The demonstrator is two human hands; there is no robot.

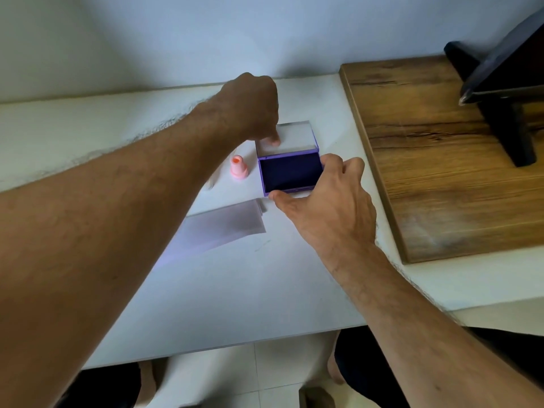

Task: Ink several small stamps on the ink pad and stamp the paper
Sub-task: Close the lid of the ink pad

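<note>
Ink pad (290,175): purple case, open, flat on the white table, centre of view; holds a dark blue-black ink surface that fills the tray.
Lid (287,136): clear, hinged at the case's 12 o'clock edge, laid back; nothing seen inside it.
Right hand (326,201): at 5 o'clock of the ink pad; thumb on the case's near edge, fingers on its right edge, gripping the case between them.
Left hand (250,107): at 11 o'clock of the ink pad; fingers curled downward, one fingertip touching the lid's near-left part; whether it pinches the lid cannot be told.
Stamp (239,167): small, pink body with an orange top, upright on the table just beside the ink pad at its 9 o'clock; apart from both hands.
Paper (223,225): pale sheets at 7 o'clock of the ink pad, flat, partly under the left forearm; no marks can be made out on it.
Table (235,290): white, against a pale wall.
Wooden board (435,160): brown, at 3 o'clock of the ink pad, resting on the table's right part.
Dark stand (506,92): black, on the board's far end, tilted panel above its foot.
</note>
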